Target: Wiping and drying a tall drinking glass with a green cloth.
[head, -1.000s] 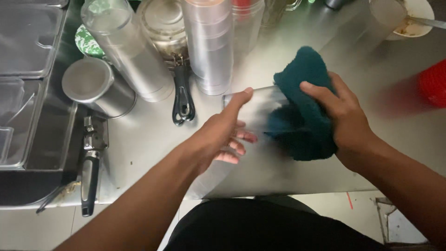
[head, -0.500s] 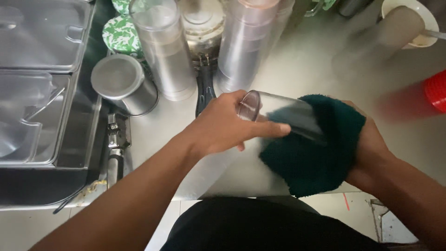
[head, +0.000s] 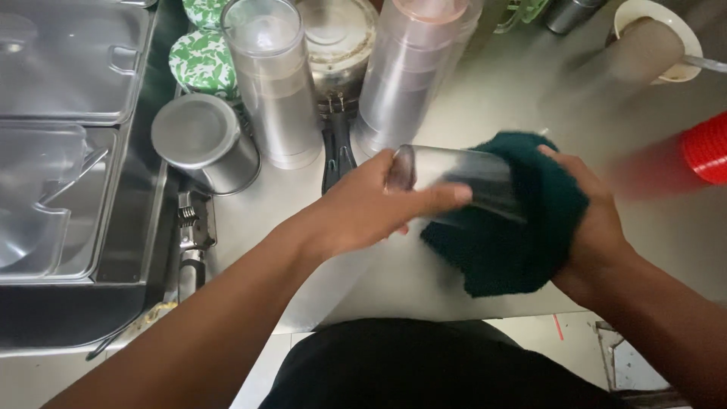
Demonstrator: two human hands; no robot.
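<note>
The left hand holds a clear drinking glass on its side above the steel tabletop, its grip closed round the base end with the fingers laid along the near wall; the glass's long axis runs left to right, base toward the left hand, mouth end buried in a dark green cloth; the right hand cups that cloth from the far side, its grip pressed together over the fabric, so the cloth wraps the mouth end and hangs below it; the two hands face each other along that one axis, the glass bridging them, the left touching bare glass and the right touching only cloth; whether any cloth is pushed inside the glass I cannot tell; just behind the hands stand a tall stack of clear plastic cups, a clear cylinder jar, a black handle lying on the tabletop, and an upturned steel cup; further left lie steel trays; a blurred red object sits at the right edge.
</note>
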